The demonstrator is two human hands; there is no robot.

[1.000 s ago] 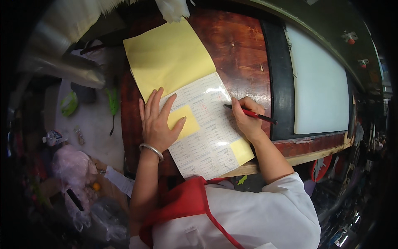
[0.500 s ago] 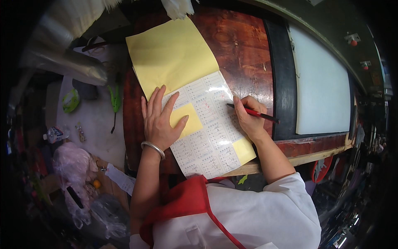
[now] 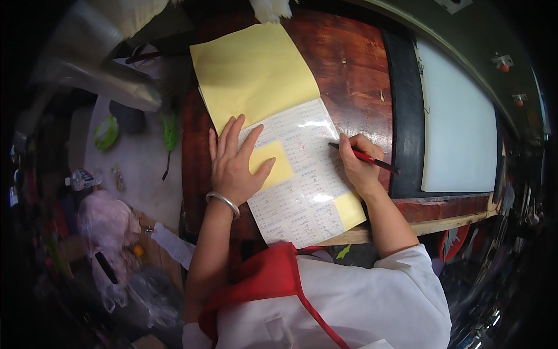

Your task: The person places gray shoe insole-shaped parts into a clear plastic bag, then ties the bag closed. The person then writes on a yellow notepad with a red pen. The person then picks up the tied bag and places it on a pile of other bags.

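Observation:
A glossy sheet of white labels (image 3: 302, 180) with handwriting on many of them lies on a reddish-brown wooden table (image 3: 354, 70). Its yellow backing shows where labels are gone, at the left middle and the lower right corner. Beyond it spreads a yellow sheet (image 3: 256, 70), joined to or lying under the label sheet; I cannot tell which. My left hand (image 3: 235, 163), a silver bangle at its wrist, rests flat with fingers spread on the sheet's left side. My right hand (image 3: 361, 166) grips a red and black pen (image 3: 372, 160), its tip just over the sheet's right part.
To the right, a white board (image 3: 459, 122) sits on a black surface (image 3: 405, 116). On the left, a lower grey surface holds a green roll (image 3: 106, 132), a green-handled tool (image 3: 169, 132) and a plastic bottle (image 3: 82, 178). Plastic bags (image 3: 107, 221) lie nearer me.
The whole view has shifted, so the table and sheet appear a little further right. Both hands keep nearly the same places on the sheet, and the pen stays in my right hand.

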